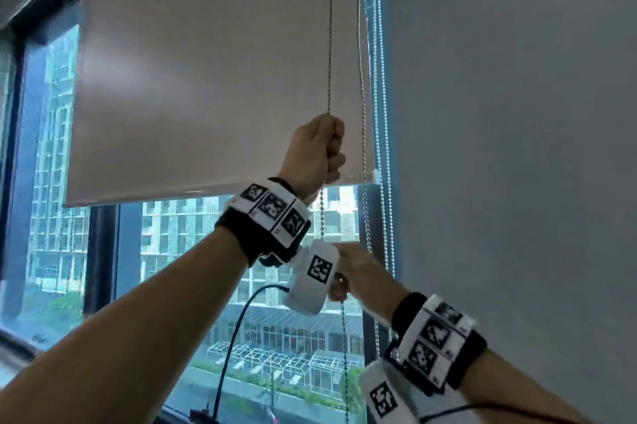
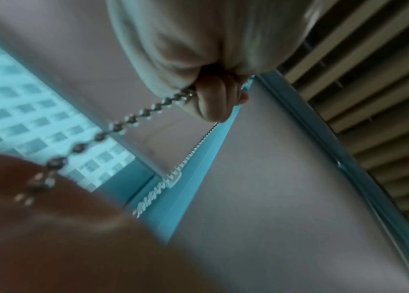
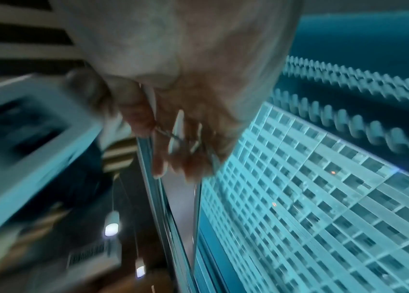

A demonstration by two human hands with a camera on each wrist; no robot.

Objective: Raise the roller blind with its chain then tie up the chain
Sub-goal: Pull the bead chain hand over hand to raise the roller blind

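Note:
A pale roller blind [image 1: 213, 79] covers the upper part of the window, its bottom bar [image 1: 206, 191] about level with my left hand. A metal bead chain [image 1: 330, 44] hangs in front of it. My left hand [image 1: 322, 151] is raised in a fist that grips this chain, which runs out below the fist [image 2: 133, 119]. Lower down, my right hand [image 1: 348, 273] holds the same strand, partly hidden behind the left wrist camera. In the right wrist view its fingers [image 3: 190, 142] curl round the thin chain. A second strand [image 1: 362, 79] hangs free just to the right.
More bead chains [image 1: 379, 79] hang along the window frame at the right. A plain wall [image 1: 517, 147] stands beyond them. Glass below the blind shows buildings [image 1: 193, 234] outside. A dark cable [image 1: 234, 337] loops below my left wrist.

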